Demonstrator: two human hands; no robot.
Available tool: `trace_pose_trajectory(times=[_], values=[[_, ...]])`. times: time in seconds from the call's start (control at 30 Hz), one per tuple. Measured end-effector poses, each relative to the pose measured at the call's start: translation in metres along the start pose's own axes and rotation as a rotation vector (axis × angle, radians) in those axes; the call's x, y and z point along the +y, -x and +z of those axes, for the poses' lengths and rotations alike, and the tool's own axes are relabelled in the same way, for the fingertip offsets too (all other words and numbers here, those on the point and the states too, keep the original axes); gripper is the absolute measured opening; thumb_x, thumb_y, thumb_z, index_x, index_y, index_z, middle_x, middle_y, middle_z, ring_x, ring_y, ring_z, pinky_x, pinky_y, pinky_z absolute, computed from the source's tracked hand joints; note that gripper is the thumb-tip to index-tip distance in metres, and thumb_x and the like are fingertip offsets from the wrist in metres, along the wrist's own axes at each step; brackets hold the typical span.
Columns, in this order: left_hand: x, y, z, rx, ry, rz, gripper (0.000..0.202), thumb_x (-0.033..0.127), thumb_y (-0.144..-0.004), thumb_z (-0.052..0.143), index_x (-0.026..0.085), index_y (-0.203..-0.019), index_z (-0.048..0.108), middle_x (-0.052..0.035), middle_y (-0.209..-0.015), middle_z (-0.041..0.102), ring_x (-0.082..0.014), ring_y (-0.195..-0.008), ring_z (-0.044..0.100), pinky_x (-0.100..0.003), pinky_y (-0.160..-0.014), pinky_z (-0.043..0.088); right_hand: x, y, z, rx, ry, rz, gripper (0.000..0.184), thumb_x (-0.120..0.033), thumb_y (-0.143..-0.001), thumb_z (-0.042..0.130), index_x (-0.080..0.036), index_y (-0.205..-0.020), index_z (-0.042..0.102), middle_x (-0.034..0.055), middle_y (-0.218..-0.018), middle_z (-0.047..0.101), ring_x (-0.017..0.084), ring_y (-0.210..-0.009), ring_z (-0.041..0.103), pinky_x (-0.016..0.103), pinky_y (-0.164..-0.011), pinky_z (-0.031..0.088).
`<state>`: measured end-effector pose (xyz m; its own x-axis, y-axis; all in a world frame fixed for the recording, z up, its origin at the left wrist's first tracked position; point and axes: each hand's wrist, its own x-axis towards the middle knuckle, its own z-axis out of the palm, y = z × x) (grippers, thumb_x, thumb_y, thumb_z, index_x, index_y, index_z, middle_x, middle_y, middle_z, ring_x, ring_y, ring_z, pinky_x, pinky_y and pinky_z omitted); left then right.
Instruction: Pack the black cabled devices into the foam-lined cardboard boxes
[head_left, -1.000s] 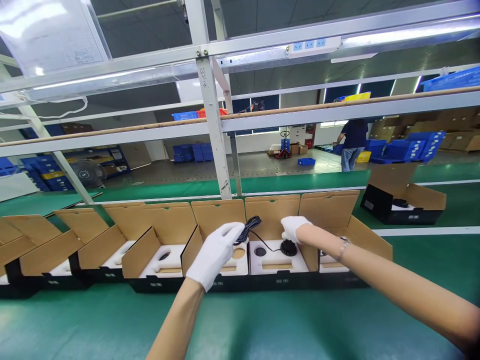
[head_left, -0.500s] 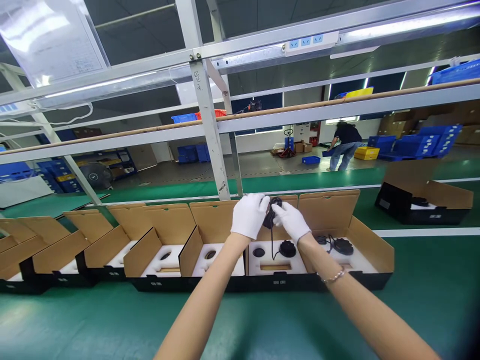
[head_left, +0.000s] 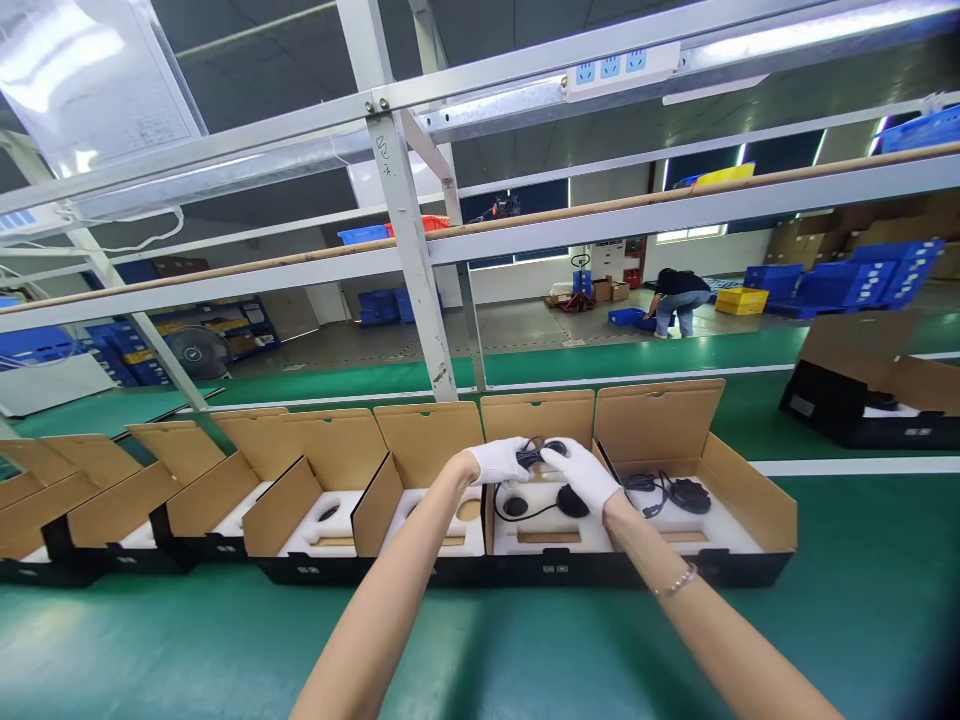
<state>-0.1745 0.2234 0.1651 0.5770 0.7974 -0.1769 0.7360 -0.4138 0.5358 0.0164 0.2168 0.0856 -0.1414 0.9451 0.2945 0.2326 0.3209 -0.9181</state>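
My left hand (head_left: 501,461), in a white glove, grips one side of a bundled black cable (head_left: 531,455). My right hand (head_left: 583,474), gloved too, holds the other side of the bundle. Both are over the back of an open cardboard box (head_left: 537,413) with a white foam insert (head_left: 512,541). From the bundle a strand loops down to a round black device (head_left: 572,501) in the foam, partly behind my right hand. In the box to the right lies a similar round black device (head_left: 688,495) with its own coiled cable (head_left: 643,484).
Several open boxes (head_left: 324,532) with foam inserts line up to the left on the green table (head_left: 225,650). Another open box (head_left: 862,400) stands far right. A white metal frame post (head_left: 420,260) rises behind the row. Beyond, a person (head_left: 679,297) bends over blue crates.
Both my hands have lowered the cable bundle toward the back of the foam, and its strand now curves out to the left. The person in the background has bent lower.
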Motion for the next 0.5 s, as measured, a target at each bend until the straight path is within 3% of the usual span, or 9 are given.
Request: trace_pose_trajectory(times=[0.1, 0.13, 0.2, 0.3, 0.4, 0.5], values=[[0.005, 0.004, -0.009, -0.098, -0.061, 0.011, 0.027, 0.03, -0.091, 0.07, 0.016, -0.112, 0.063, -0.0011, -0.092, 0.065, -0.0129, -0.07, 0.059, -0.029, -0.067, 0.055, -0.025, 0.009, -0.016, -0.043, 0.396, -0.196, 0.073, -0.026, -0.08, 0.072, -0.021, -0.148, 0.048, 0.0146, -0.162, 0.036, 0.036, -0.142, 0.043, 0.054, -0.119, 0.033], [0.007, 0.004, -0.012, -0.123, -0.084, 0.014, 0.025, 0.03, -0.091, 0.07, 0.015, -0.11, 0.064, -0.0008, -0.091, 0.065, -0.0129, -0.07, 0.059, -0.029, -0.066, 0.055, -0.034, 0.011, -0.019, -0.122, 0.564, -0.288, 0.076, -0.027, -0.08, 0.075, -0.022, -0.15, 0.046, 0.0138, -0.164, 0.034, 0.037, -0.143, 0.041, 0.052, -0.118, 0.034], [0.012, 0.0, -0.015, -0.154, -0.139, 0.015, 0.023, 0.031, -0.091, 0.071, 0.014, -0.105, 0.065, -0.0009, -0.092, 0.066, -0.0144, -0.074, 0.061, -0.03, -0.069, 0.056, -0.05, 0.012, -0.021, -0.292, 0.852, -0.362, 0.076, -0.036, -0.086, 0.073, -0.022, -0.154, 0.041, 0.016, -0.154, 0.048, 0.036, -0.134, 0.052, 0.047, -0.109, 0.044], [0.015, -0.007, -0.016, -0.144, -0.244, -0.012, 0.023, 0.033, -0.092, 0.07, 0.014, -0.105, 0.065, -0.0022, -0.096, 0.067, -0.017, -0.083, 0.064, -0.034, -0.077, 0.058, -0.059, 0.006, -0.015, -0.343, 1.035, -0.233, 0.063, -0.036, -0.096, 0.063, -0.018, -0.152, 0.041, 0.0171, -0.127, 0.068, 0.033, -0.113, 0.067, 0.041, -0.092, 0.051], [0.013, -0.012, -0.01, -0.07, -0.391, -0.099, 0.023, 0.032, -0.093, 0.068, 0.015, -0.108, 0.065, -0.0039, -0.101, 0.068, -0.0187, -0.09, 0.065, -0.038, -0.084, 0.058, -0.05, -0.004, -0.003, -0.322, 1.109, -0.125, 0.033, -0.027, -0.098, 0.059, -0.013, -0.127, 0.062, 0.0178, -0.113, 0.072, 0.033, -0.103, 0.07, 0.04, -0.084, 0.053], [0.011, -0.014, 0.004, 0.026, -0.549, -0.234, 0.027, 0.033, -0.093, 0.069, 0.015, -0.113, 0.064, -0.007, -0.11, 0.067, -0.0213, -0.098, 0.066, -0.042, -0.089, 0.058, -0.032, -0.01, 0.013, -0.32, 1.165, -0.033, 0.02, -0.022, -0.098, 0.058, -0.011, -0.11, 0.069, 0.0161, -0.107, 0.074, 0.03, -0.1, 0.071, 0.04, -0.084, 0.054]])
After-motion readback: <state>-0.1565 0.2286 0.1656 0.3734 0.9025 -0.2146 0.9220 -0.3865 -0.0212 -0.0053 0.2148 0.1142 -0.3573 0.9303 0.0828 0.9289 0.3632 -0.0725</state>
